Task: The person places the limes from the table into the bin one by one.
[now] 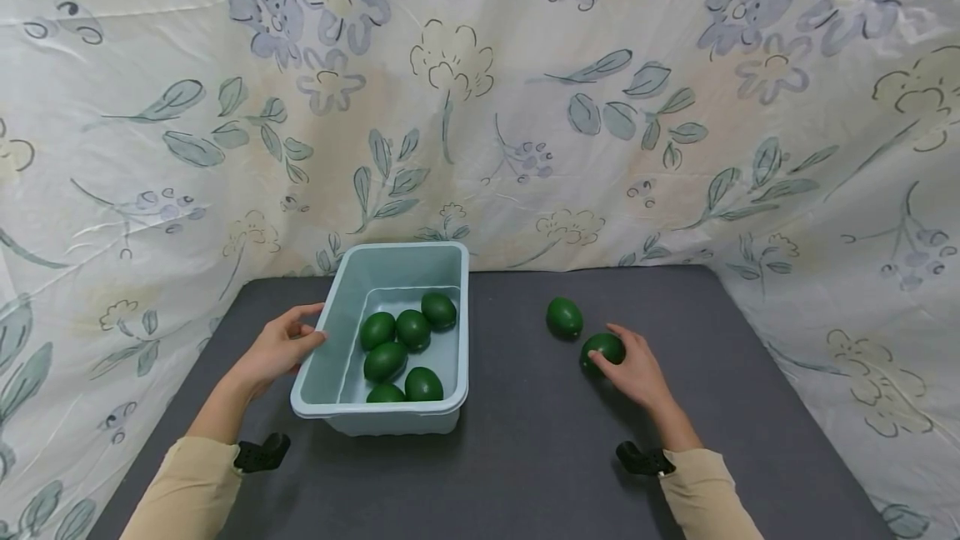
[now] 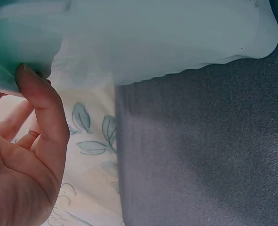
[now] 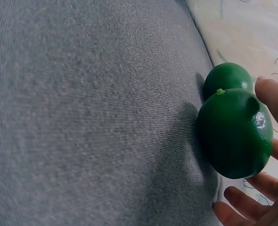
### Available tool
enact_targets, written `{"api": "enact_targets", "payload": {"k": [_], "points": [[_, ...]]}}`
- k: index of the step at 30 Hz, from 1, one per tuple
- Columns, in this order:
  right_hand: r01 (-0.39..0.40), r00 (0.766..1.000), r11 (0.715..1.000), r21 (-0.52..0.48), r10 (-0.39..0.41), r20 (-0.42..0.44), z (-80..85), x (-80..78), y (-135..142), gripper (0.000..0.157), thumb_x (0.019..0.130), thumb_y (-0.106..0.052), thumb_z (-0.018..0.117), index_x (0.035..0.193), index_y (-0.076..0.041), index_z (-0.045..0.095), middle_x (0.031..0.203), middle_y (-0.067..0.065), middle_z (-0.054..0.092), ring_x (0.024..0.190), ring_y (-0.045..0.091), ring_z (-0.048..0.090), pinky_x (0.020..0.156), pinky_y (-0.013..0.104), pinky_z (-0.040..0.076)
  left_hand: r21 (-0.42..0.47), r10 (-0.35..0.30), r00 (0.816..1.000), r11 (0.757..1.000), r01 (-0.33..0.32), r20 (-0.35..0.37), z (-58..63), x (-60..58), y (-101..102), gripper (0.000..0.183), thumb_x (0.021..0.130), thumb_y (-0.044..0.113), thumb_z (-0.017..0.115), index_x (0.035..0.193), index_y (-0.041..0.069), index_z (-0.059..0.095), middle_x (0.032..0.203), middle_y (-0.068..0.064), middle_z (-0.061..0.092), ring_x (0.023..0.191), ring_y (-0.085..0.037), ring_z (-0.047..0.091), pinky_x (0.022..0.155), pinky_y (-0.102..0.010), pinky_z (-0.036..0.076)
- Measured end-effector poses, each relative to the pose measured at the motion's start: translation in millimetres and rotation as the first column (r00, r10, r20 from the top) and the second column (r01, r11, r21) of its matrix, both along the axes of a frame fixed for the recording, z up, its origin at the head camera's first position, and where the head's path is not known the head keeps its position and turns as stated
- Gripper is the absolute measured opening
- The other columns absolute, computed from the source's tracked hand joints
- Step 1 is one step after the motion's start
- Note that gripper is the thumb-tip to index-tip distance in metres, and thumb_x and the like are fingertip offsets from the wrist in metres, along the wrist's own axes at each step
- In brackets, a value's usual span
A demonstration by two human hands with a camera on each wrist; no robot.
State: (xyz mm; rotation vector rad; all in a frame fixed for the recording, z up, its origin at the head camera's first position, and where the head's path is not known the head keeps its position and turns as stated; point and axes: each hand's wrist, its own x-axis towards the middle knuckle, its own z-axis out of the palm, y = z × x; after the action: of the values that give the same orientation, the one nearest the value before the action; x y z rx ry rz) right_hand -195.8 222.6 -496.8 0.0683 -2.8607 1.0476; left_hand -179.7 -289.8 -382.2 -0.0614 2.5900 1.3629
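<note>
A pale blue plastic bin (image 1: pixel 405 409) holds several green limes (image 1: pixel 385 362). My left hand (image 1: pixel 276 348) is at the bin's left side, thumb and fingertips at its rim. In the left wrist view the thumb (image 2: pixel 44 103) presses against the bin wall (image 2: pixel 176 37), with the other fingers partly hidden behind it. To the right, my right hand (image 1: pixel 634 367) has thumb and fingers around a lime (image 1: pixel 602 354), close over the table. The right wrist view shows this lime (image 3: pixel 235 134) with its small stem nub. Another lime (image 1: pixel 564 318) lies just beyond it.
The dark grey table (image 1: pixel 517 457) lies under everything. A floral cloth (image 1: pixel 480 107) hangs along its back edge and both sides. Black straps with cameras sit on both wrists, over beige sleeves (image 1: pixel 187 482).
</note>
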Motion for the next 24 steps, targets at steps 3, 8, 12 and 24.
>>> {"api": "enact_targets", "payload": {"k": [3, 8, 12, 24], "points": [[0.001, 1.0, 1.0, -0.004, -0.001, 0.0, -2.4, -0.7, -1.1, 0.069, 0.087, -0.043, 0.059, 0.138, -0.004, 0.037, 0.133, 0.031, 0.035, 0.109, 0.043, 0.047, 0.082, 0.054, 0.041, 0.001, -0.002, 1.0, 1.0, 0.002, -0.002, 0.2, 0.3, 0.1, 0.061, 0.093, 0.021, 0.053, 0.145, 0.008, 0.023, 0.106, -0.018, 0.055, 0.084, -0.021, 0.06, 0.066, -0.037, 0.053], [-0.01, 1.0, 1.0, -0.007, 0.01, -0.007, -5.5, -1.4, -3.4, 0.067, 0.086, -0.038, 0.062, 0.138, -0.004, 0.038, 0.132, 0.029, 0.037, 0.107, 0.041, 0.048, 0.082, 0.053, 0.041, 0.004, -0.007, 1.0, 1.0, 0.007, -0.004, -0.2, 0.2, -0.4, 0.061, 0.093, 0.021, 0.053, 0.145, 0.008, 0.023, 0.105, -0.018, 0.055, 0.085, -0.021, 0.06, 0.067, -0.038, 0.053], [-0.01, 1.0, 1.0, -0.019, 0.01, -0.007, -5.4, -1.0, -5.5, 0.066, 0.085, -0.036, 0.064, 0.137, -0.004, 0.039, 0.13, 0.029, 0.038, 0.105, 0.041, 0.049, 0.081, 0.053, 0.042, 0.004, -0.005, 1.0, 1.0, 0.005, -0.003, -0.9, -0.2, -0.7, 0.061, 0.093, 0.022, 0.053, 0.145, 0.008, 0.024, 0.104, -0.017, 0.055, 0.084, -0.021, 0.06, 0.067, -0.038, 0.053], [0.023, 1.0, 0.999, -0.038, -0.023, 0.0, -3.6, 0.7, -8.2, 0.065, 0.084, -0.035, 0.065, 0.137, -0.006, 0.04, 0.13, 0.026, 0.038, 0.104, 0.04, 0.05, 0.08, 0.052, 0.043, -0.002, -0.002, 1.0, 1.0, 0.002, -0.004, -1.3, -0.4, -0.1, 0.061, 0.093, 0.022, 0.054, 0.145, 0.009, 0.025, 0.103, -0.016, 0.055, 0.083, -0.021, 0.058, 0.065, -0.036, 0.052]]}}
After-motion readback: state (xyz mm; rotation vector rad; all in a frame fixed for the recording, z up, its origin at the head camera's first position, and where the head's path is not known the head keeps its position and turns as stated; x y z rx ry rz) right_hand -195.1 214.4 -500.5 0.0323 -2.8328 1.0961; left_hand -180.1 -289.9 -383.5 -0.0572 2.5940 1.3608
